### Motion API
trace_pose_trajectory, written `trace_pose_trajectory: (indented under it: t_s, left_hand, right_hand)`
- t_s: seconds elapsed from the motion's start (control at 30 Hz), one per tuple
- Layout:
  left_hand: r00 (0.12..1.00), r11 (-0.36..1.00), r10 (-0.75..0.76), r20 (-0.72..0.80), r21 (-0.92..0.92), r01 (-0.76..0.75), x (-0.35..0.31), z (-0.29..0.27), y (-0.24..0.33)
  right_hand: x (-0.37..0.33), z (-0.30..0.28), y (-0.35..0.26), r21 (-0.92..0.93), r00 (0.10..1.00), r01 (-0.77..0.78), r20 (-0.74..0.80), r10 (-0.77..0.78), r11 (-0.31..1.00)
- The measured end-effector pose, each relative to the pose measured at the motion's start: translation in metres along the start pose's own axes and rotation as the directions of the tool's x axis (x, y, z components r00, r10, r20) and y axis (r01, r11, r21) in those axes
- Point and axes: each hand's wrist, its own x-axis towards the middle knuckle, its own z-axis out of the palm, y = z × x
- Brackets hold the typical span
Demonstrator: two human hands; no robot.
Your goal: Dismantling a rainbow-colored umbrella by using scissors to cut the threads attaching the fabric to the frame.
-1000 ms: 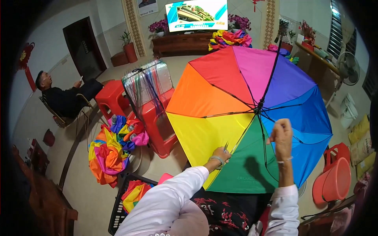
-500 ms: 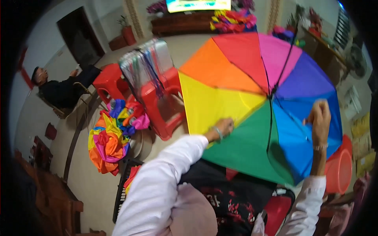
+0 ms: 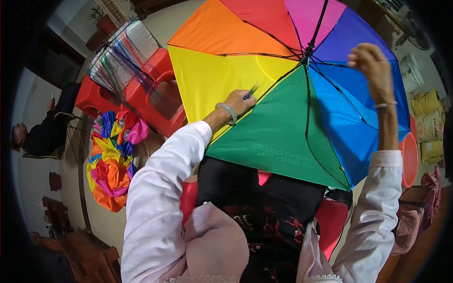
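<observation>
A large open umbrella (image 3: pixel 292 94) is seen from its ribbed inner side, its rainbow panels spread across the centre and right, with the near edge at the wearer's dark-clothed lap (image 3: pixel 226 186). To the left, red plastic stools (image 3: pixel 163 61) are topped by a silvery block (image 3: pixel 141 40) draped with coloured strands. Nearer, on the floor, multicoloured fabric (image 3: pixel 111 162) is heaped. At the far right, a red tub (image 3: pixel 409 160) is partly hidden behind the canopy.

The right hand (image 3: pixel 373 66) is held up over the blue panels with fingers curled; whether anything fine is pinched there cannot be told. The left hand (image 3: pixel 238 102), a pale bangle (image 3: pixel 227 113) at its wrist, is placed over the yellow-green seam, its grip closed around what appear to be small thread snips (image 3: pixel 251 92), blurred and pointed away from the lap. Whether the canopy is touched by that hand is unclear.

The cloth could be nicked if the snips were to slip or the taut panel were to shift beneath them. The umbrella could also be tipped by a knock, as no hand is seen steadying its shaft, and the bangle could be snagged on a thin rib (image 3: pixel 308 104).
</observation>
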Motion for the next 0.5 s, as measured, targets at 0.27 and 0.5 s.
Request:
trace_pose_trajectory:
  t_s: [0.27,0.5]
  left_hand:
    - [0.876,0.608,-0.478,0.061,-0.698,0.379,-0.004,-0.013,0.024]
    - [0.904,0.633,-0.427,-0.001,-0.715,0.298,-0.006,-0.008,0.03]
  right_hand:
    - [-0.052,0.135,0.111,-0.377,0.693,0.364,0.72,0.022,0.852]
    - [-0.072,0.192,0.136,-0.444,0.811,0.216,0.577,0.094,0.869]
